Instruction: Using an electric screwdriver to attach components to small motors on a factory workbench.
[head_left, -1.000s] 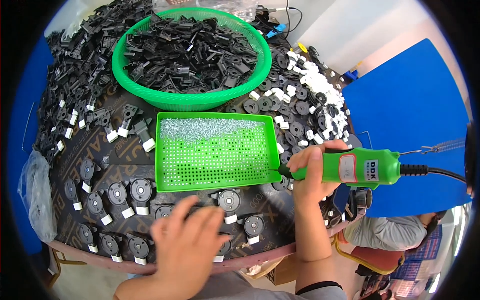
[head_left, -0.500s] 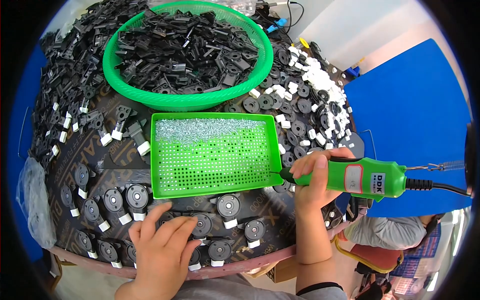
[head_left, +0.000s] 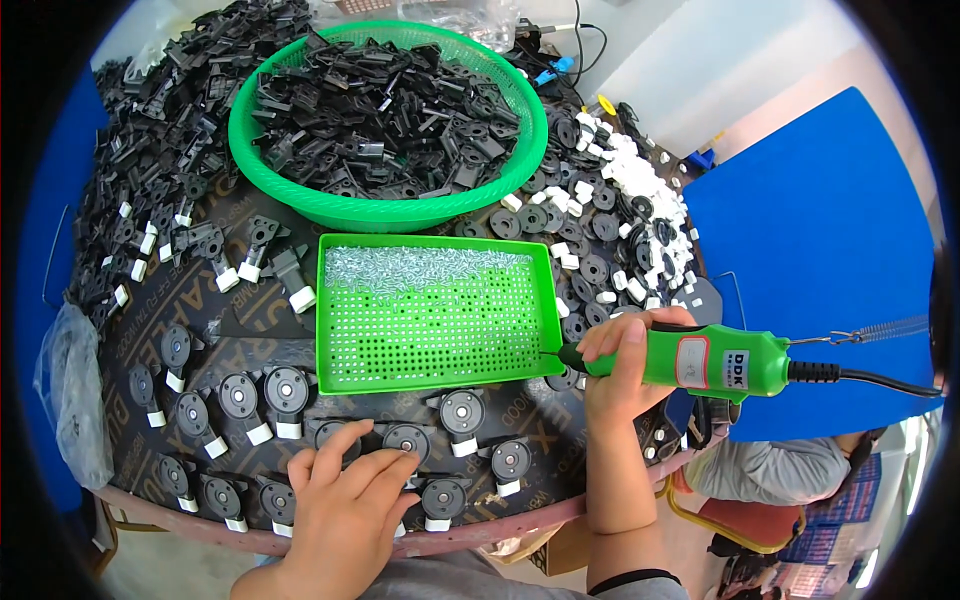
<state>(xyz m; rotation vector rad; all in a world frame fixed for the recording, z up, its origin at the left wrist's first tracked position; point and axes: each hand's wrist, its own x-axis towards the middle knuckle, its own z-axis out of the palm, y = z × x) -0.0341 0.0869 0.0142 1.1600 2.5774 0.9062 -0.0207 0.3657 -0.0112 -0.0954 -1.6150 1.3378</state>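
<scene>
My right hand [head_left: 618, 372] is wrapped round a green electric screwdriver [head_left: 715, 362], held level. Its thin bit points left, at the right rim of a green perforated tray [head_left: 440, 385]. Small silver screws [head_left: 420, 268] lie heaped along the tray's far side. Below the tray, my left hand [head_left: 345, 500] is spread palm down over black round parts with white tabs. Its fingertips reach a black disc part [head_left: 407, 440], partly hidden under them; whether they press on it I cannot tell. Several similar parts lie in loose rows, among them one disc part [head_left: 462, 412] to the right.
A green basket [head_left: 390, 213] heaped with black plastic pieces stands behind the tray. More black pieces [head_left: 150, 150] pile up at the left. Black discs and white tabs [head_left: 640, 175] lie scattered on the right. The screwdriver hangs from a spring [head_left: 885, 328]. A person [head_left: 800, 470] sits beyond.
My left hand has moved slightly right over the disc parts. The screwdriver in my right hand has shifted a little left relative to the tray. The whole view has shifted slightly.
</scene>
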